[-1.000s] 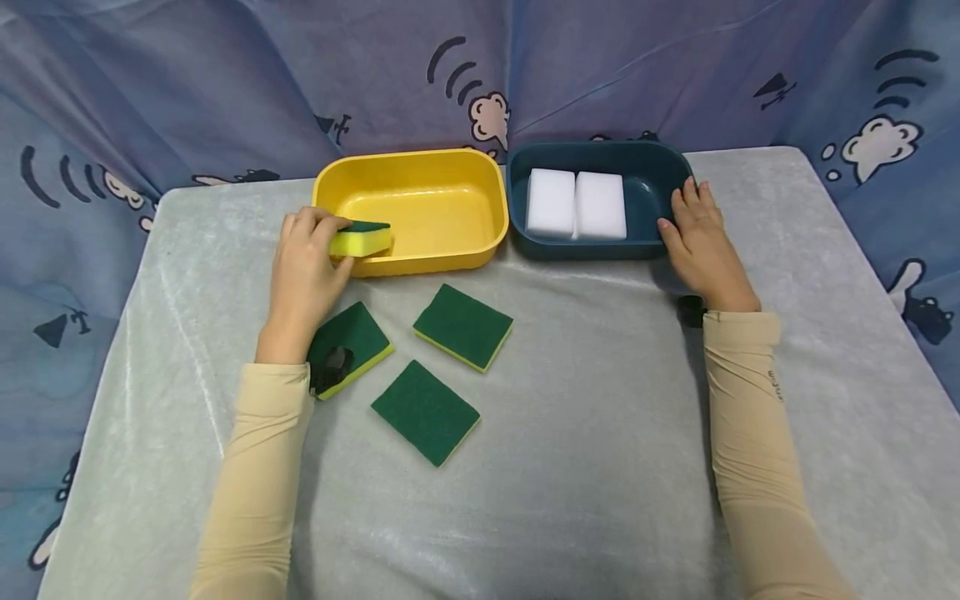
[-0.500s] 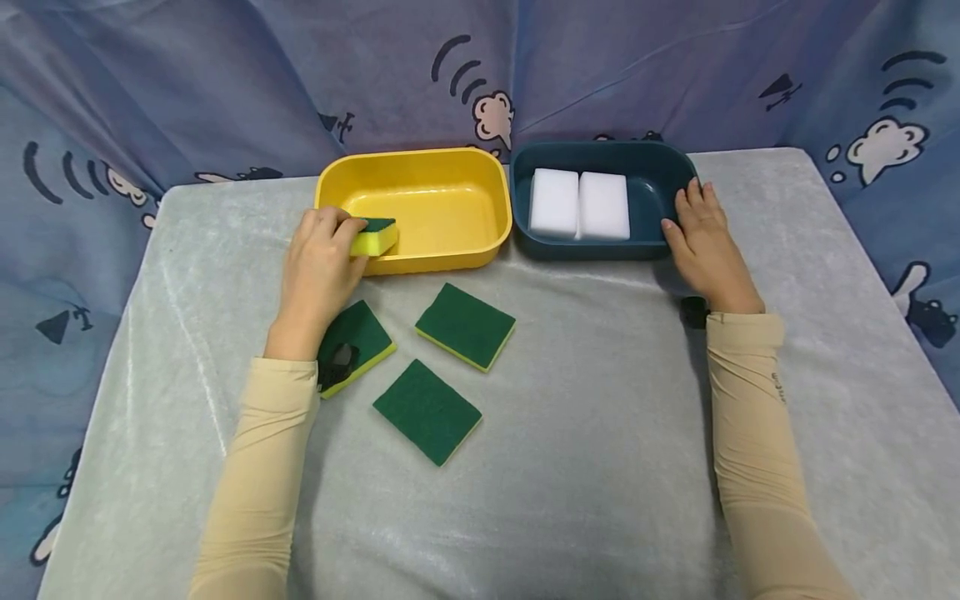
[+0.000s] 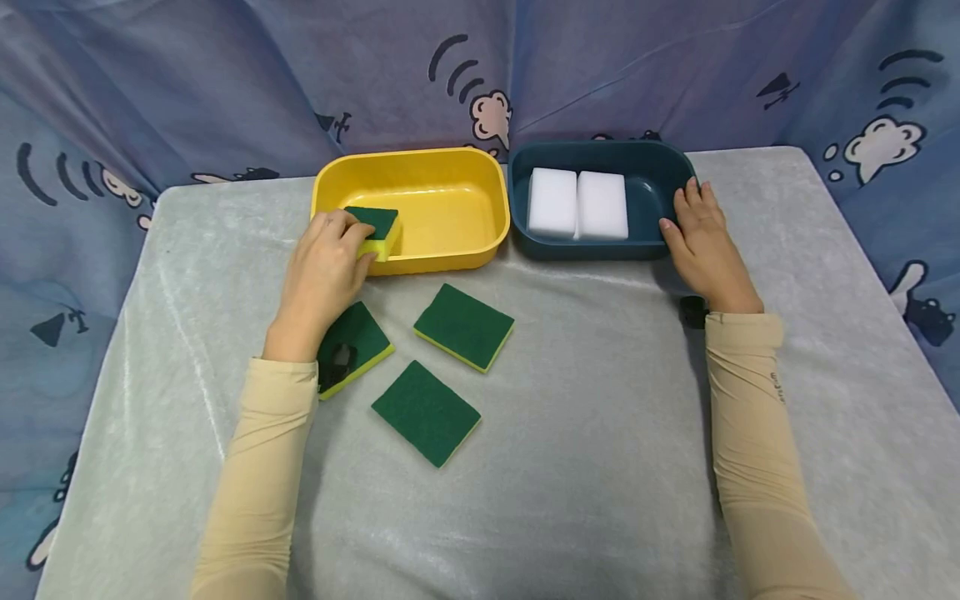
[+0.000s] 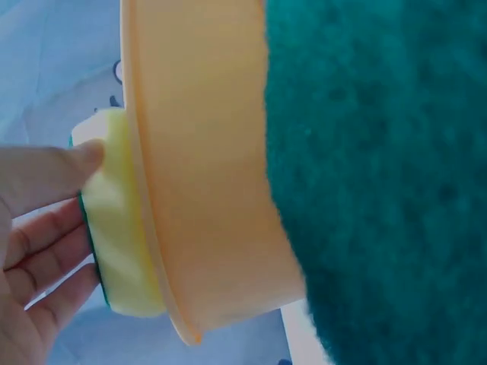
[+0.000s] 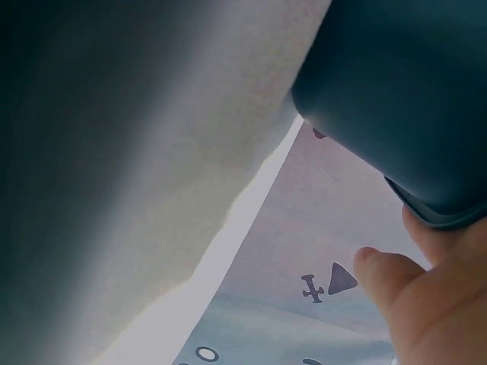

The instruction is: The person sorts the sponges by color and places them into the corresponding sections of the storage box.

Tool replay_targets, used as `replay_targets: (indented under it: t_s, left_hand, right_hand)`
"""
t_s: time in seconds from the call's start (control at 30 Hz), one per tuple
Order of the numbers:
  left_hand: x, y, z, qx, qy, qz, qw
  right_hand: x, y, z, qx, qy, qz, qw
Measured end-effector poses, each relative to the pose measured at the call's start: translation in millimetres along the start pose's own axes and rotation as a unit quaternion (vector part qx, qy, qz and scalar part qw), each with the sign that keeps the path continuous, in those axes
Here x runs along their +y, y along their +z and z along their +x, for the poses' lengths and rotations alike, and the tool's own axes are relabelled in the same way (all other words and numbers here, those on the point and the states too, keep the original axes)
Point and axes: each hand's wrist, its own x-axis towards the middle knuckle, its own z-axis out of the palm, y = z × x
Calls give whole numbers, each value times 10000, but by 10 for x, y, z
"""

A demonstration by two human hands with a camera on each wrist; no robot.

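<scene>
My left hand (image 3: 322, 271) pinches a green-and-yellow scouring sponge (image 3: 384, 220) over the front left rim of a yellow bin (image 3: 450, 218). In the left wrist view the thumb presses the yellow side of that sponge (image 4: 125, 228), which overlaps the bin's rim, while the fingers lie along its green face. My right hand (image 3: 705, 246) rests against the right end of a dark blue bin (image 3: 651, 200), fingers fairly straight at its rim. Two white foam blocks, a left block (image 3: 552, 204) and a right block (image 3: 602, 206), lie side by side in the blue bin.
Three more scouring sponges lie green side up on the grey cloth: one sponge (image 3: 464, 327) before the yellow bin, a second sponge (image 3: 426, 414) nearer me, a third sponge (image 3: 360, 329) partly under my left wrist. A patterned curtain (image 3: 615, 67) hangs behind the table.
My left hand has shifted slightly right with its sponge, which has turned so that more of the green face shows. My right hand stays at the blue bin.
</scene>
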Motion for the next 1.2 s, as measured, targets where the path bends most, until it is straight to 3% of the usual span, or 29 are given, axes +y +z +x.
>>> replay_targets:
  t_s: [0.2,0.5,0.8,0.93,1.2]
  left_hand:
    - [-11,27,25,-108,-312,-8,9995]
    - [-61,84,3,-526,-170,-235,9982]
    - [-31,33,-22,-570,-150,-128,9982]
    - [26,-71,-127,-493,-117,129,9986]
    - [177,-333,-495,-472,-468,412,9969]
  right_hand:
    - [14,4,5,-25,14,-15,10000]
    - [6,-6,-2,-21,37,-29,10000]
    - [12,-10,-15,-25,43,-16,10000]
    - [10,-8,-13,4,19,-18,10000]
    - [5,-9,6,-42,36,-55,10000]
